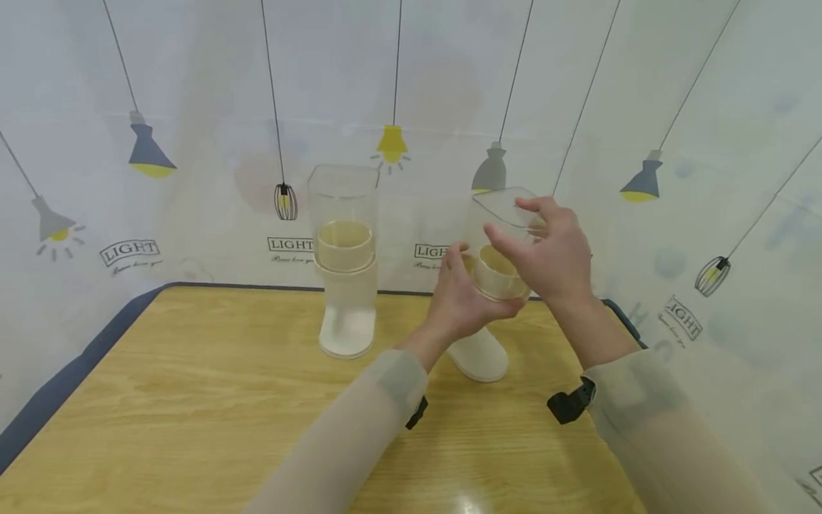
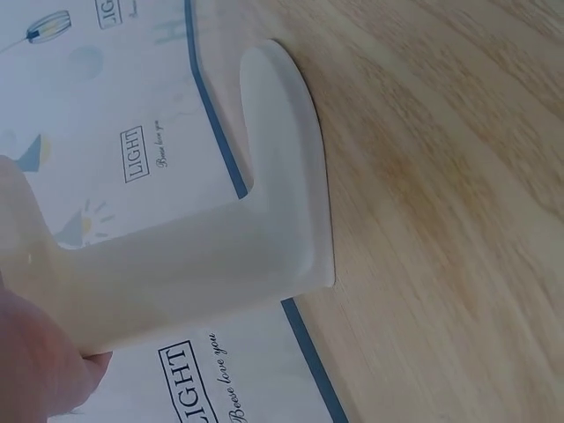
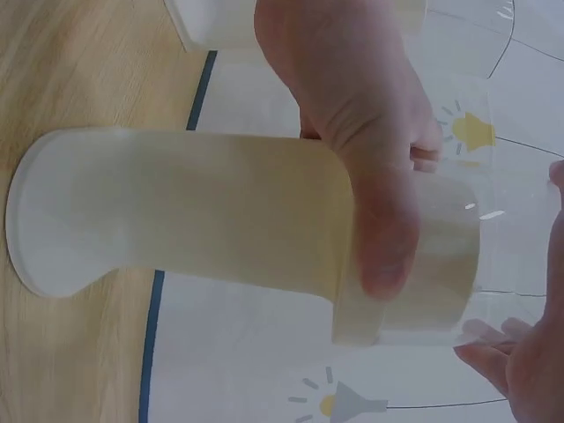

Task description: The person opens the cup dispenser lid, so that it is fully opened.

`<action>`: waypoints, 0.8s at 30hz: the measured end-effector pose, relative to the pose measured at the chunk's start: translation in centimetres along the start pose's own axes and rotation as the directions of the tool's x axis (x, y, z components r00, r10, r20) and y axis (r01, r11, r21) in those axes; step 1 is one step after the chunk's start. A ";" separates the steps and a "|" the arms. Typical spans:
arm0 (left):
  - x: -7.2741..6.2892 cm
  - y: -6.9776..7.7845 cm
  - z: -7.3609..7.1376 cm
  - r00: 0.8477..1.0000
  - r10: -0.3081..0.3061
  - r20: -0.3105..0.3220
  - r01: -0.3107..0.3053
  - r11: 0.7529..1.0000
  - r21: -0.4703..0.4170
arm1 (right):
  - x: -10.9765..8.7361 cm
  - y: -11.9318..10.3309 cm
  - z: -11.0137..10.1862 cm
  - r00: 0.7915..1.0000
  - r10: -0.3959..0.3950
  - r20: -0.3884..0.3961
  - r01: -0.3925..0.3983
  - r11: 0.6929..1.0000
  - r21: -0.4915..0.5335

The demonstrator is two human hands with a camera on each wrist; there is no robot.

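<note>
A white stand with a rounded foot rises from the wooden table, carrying a cream cup-like collar and a clear squarish container on top. My left hand grips the stand around its collar; in the right wrist view its thumb lies across the cream band. My right hand holds the clear container higher up, thumb and fingers spread to either side of its wall. The left wrist view shows the stand's column running down to the foot.
To the left stands a matching white stand with its own clear container, upright near the back edge. The wooden table has a dark blue rim, with a lamp-patterned wall covering close behind and at the right.
</note>
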State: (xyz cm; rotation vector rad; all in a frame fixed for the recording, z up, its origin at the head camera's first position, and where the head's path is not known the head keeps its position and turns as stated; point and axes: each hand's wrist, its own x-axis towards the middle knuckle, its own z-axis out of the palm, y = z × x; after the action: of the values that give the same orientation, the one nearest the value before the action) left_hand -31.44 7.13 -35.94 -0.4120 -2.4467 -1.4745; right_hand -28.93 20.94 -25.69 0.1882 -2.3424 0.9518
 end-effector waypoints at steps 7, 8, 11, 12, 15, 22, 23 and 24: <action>0.1 0.0 -0.1 1.000 -0.001 0.012 0.001 1.000 0.005 | 0.1 0.0 -0.5 1.000 0.000 0.012 0.000 1.000 0.010; 0.1 0.0 -0.1 1.000 -0.004 0.016 0.004 1.000 0.003 | -0.1 0.0 -0.4 1.000 -0.015 0.002 0.015 1.000 0.000; 0.1 -0.1 0.0 1.000 -0.001 0.026 0.001 1.000 -0.006 | -0.3 0.1 -0.4 0.997 -0.069 -0.044 0.068 0.997 -0.033; 0.1 -0.1 0.0 1.000 0.002 0.029 -0.001 1.000 -0.005 | -0.3 0.1 -0.4 0.996 -0.071 -0.054 0.069 0.997 -0.034; 0.1 0.0 0.1 1.000 0.000 0.027 0.000 1.000 0.002 | -0.3 0.1 -0.6 0.999 -0.009 -0.047 0.010 1.000 0.008; 0.2 -0.3 0.0 0.999 0.004 0.038 -0.005 1.000 0.017 | -0.6 0.0 -0.4 0.998 -0.046 -0.052 0.046 0.999 -0.007; 0.2 -0.3 -0.1 0.999 0.009 0.037 -0.010 1.000 0.015 | -0.6 -0.1 -0.4 0.996 -0.062 -0.057 0.061 0.998 -0.018; 0.2 -0.4 -0.1 0.999 0.014 0.035 -0.015 1.000 0.012 | -0.5 -0.1 -0.4 0.996 -0.067 -0.058 0.066 0.998 -0.023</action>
State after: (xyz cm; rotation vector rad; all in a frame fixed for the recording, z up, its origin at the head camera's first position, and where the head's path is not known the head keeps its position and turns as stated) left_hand -31.80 6.92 -36.13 -0.4555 -2.4730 -1.4578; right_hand -28.30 21.07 -25.73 0.2256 -2.2770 0.8885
